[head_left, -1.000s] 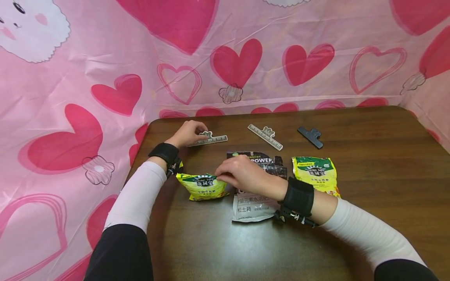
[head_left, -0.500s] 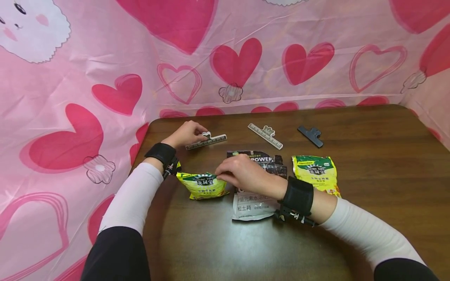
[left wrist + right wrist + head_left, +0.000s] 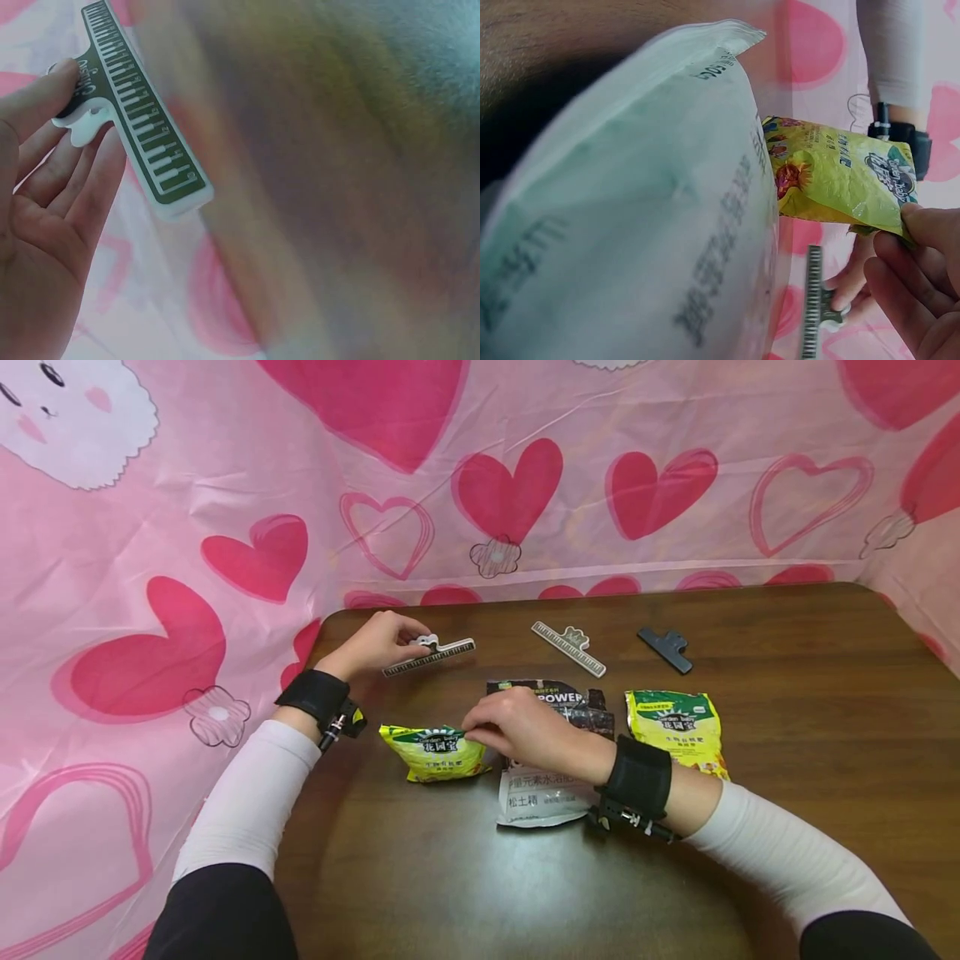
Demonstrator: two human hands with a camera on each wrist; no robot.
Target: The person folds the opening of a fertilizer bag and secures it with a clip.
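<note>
My left hand [image 3: 378, 642] pinches the white handle of a long piano-key bag clip [image 3: 429, 657] and holds it just above the far left of the table; the left wrist view shows the clip [image 3: 139, 112] between thumb and fingers. My right hand [image 3: 513, 727] pinches the top edge of a small yellow bag [image 3: 437, 752], which lies on the table; the right wrist view shows those fingertips [image 3: 922, 225] on the yellow bag [image 3: 840, 180]. Under my right wrist lies a black and white bag [image 3: 547, 739].
A second piano-key clip [image 3: 567, 648] and a black clip [image 3: 664, 648] lie at the back of the brown table [image 3: 787, 710]. Another yellow bag [image 3: 675, 727] lies to the right. A pink heart-print cloth [image 3: 225, 527] stands around the table.
My left hand has lifted the piano-key clip off the table and drawn it slightly left. The right hand stays on the yellow bag.
</note>
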